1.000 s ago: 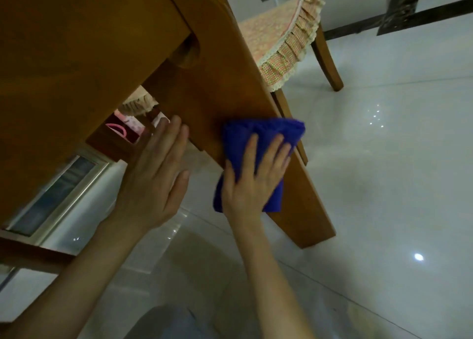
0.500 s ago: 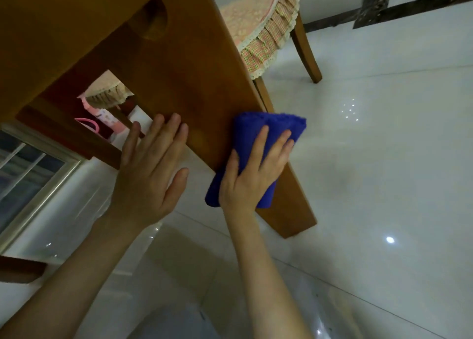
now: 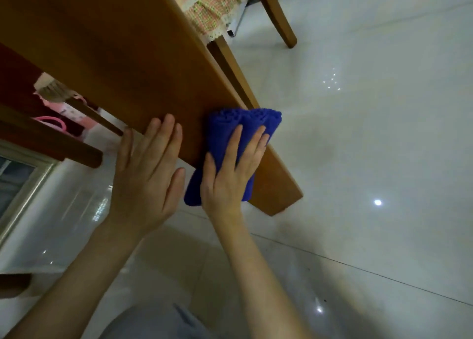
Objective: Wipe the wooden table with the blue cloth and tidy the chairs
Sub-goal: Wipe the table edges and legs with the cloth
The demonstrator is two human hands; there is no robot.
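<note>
A broad wooden table leg panel (image 3: 133, 65) slants from the upper left down to the floor at the centre right. The folded blue cloth (image 3: 227, 129) lies flat against its lower part. My right hand (image 3: 230, 175) presses the cloth onto the wood with straight, spread fingers. My left hand (image 3: 146, 175) rests flat on the panel just left of the cloth, fingers straight. A chair (image 3: 276, 13) with a checked, frilled seat cushion (image 3: 212, 13) stands behind the panel at the top.
Glossy white floor tiles (image 3: 371, 139) fill the right and bottom. Under the table lie dark wooden rails (image 3: 51, 139), a pink object (image 3: 55, 122) and another frilled cushion (image 3: 51, 89). A window frame (image 3: 23, 185) is at the left.
The view has dipped lower and closer along the panel. My right hand has stayed pressed on the cloth and slid with it toward the panel's lower end, and my left hand followed alongside.
</note>
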